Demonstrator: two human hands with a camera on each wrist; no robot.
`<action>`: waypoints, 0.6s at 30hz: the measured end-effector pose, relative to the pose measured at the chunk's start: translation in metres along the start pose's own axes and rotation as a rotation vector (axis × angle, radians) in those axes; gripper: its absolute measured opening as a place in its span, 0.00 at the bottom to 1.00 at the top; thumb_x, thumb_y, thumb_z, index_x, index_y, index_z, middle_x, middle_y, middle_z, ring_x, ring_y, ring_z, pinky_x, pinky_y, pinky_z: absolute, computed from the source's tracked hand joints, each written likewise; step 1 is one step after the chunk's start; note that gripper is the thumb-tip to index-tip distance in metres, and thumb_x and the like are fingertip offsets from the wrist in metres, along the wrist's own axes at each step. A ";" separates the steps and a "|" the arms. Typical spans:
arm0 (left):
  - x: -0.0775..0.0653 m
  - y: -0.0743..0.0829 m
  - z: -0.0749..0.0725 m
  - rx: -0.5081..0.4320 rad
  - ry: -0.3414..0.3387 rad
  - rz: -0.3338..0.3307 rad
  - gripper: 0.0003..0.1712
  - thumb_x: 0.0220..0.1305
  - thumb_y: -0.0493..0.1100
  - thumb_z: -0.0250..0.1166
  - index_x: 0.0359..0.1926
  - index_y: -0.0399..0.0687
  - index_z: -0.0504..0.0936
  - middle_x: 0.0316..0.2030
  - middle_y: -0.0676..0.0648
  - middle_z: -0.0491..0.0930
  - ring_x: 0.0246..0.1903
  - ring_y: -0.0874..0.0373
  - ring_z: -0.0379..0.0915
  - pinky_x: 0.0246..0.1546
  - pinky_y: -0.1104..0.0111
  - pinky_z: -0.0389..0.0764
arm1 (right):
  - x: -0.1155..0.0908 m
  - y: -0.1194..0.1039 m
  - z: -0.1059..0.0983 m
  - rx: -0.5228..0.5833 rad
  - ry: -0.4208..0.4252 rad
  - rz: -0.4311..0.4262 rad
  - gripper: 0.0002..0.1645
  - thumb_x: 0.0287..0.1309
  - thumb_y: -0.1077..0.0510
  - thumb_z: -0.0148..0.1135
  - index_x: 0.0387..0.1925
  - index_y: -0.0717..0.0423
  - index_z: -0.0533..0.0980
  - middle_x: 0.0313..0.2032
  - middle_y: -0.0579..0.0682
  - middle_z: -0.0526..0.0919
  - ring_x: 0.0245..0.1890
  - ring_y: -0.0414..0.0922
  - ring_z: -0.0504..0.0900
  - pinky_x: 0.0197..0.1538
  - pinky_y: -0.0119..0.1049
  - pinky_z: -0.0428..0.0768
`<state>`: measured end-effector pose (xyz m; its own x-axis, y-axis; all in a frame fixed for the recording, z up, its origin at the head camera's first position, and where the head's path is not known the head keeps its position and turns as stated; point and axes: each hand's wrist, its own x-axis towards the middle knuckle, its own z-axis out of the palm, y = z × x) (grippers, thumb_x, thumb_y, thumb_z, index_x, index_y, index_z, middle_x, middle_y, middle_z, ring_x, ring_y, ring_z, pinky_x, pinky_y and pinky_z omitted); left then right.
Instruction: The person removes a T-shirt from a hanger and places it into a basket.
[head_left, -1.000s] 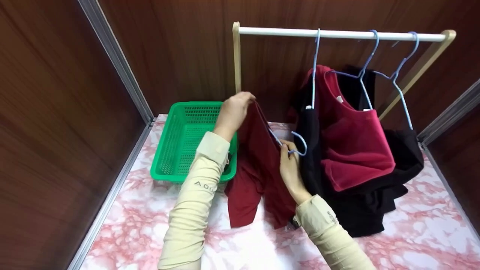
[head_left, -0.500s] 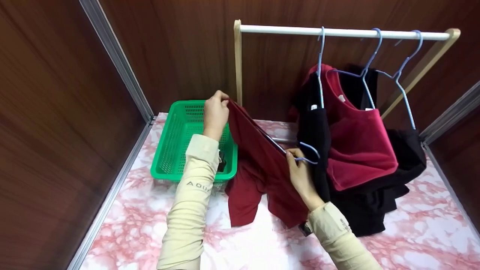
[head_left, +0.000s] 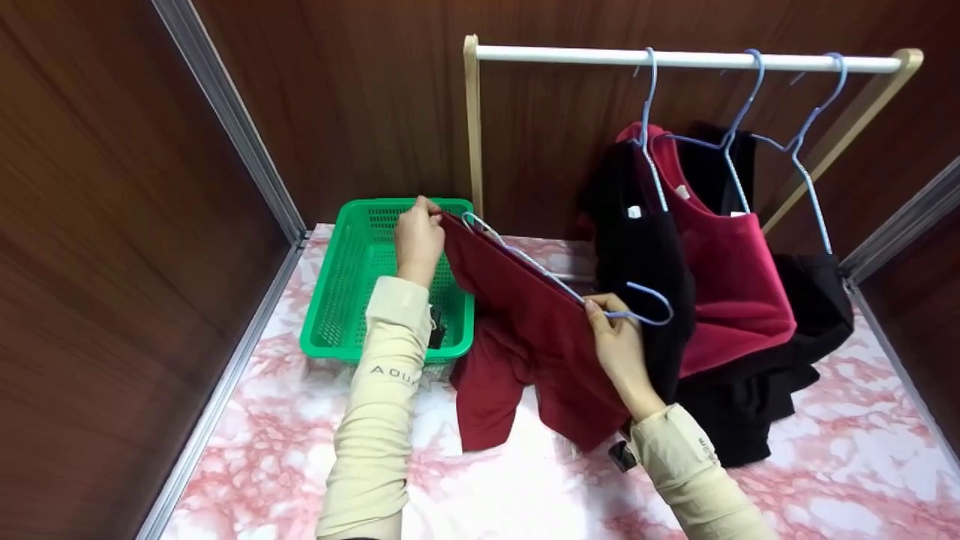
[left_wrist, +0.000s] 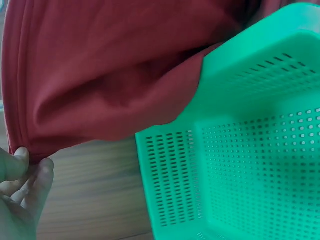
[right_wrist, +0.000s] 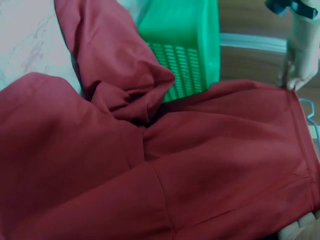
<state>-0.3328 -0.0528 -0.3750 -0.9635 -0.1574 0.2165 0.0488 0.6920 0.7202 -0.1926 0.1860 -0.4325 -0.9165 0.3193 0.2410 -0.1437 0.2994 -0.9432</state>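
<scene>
Dark red trousers (head_left: 525, 300) hang between both hands, their legs trailing onto the floor beside the green basket. My left hand (head_left: 418, 238) pinches one corner of the waistband; in the left wrist view that hand (left_wrist: 25, 185) has thumb and fingertips on the waistband's end. With thumb and fingers, my right hand (head_left: 619, 349) grips a light blue wire hanger (head_left: 544, 271) near its hook, by the other end of the waistband. The hanger lies along the waistband edge, one looped end showing near my left hand. In the right wrist view, only part of the right hand shows at the lower corner.
A green perforated basket (head_left: 319, 300) stands left, with a small dark item (head_left: 436, 330) in it. On the right, a rack with a white rail (head_left: 562, 54) bears black clothes (head_left: 637, 247) and a crimson top (head_left: 739, 285) on blue hangers.
My left hand has moved left, stretching the waistband, while my right hand has shifted right and slightly down with the hanger. The hanger's far end now shows above the waistband.
</scene>
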 end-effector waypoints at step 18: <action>-0.027 0.004 0.026 0.120 -0.065 0.187 0.14 0.69 0.46 0.53 0.48 0.47 0.80 0.45 0.44 0.84 0.47 0.49 0.77 0.48 0.58 0.77 | 0.019 -0.015 0.027 0.116 0.146 -0.001 0.14 0.64 0.65 0.52 0.43 0.72 0.77 0.42 0.63 0.82 0.37 0.27 0.73 0.46 0.20 0.69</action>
<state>-0.3133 -0.0271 -0.3955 -0.9559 0.0246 0.2928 0.2002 0.7841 0.5875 -0.2185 0.1631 -0.4200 -0.8534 0.4491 0.2648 -0.1946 0.1968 -0.9609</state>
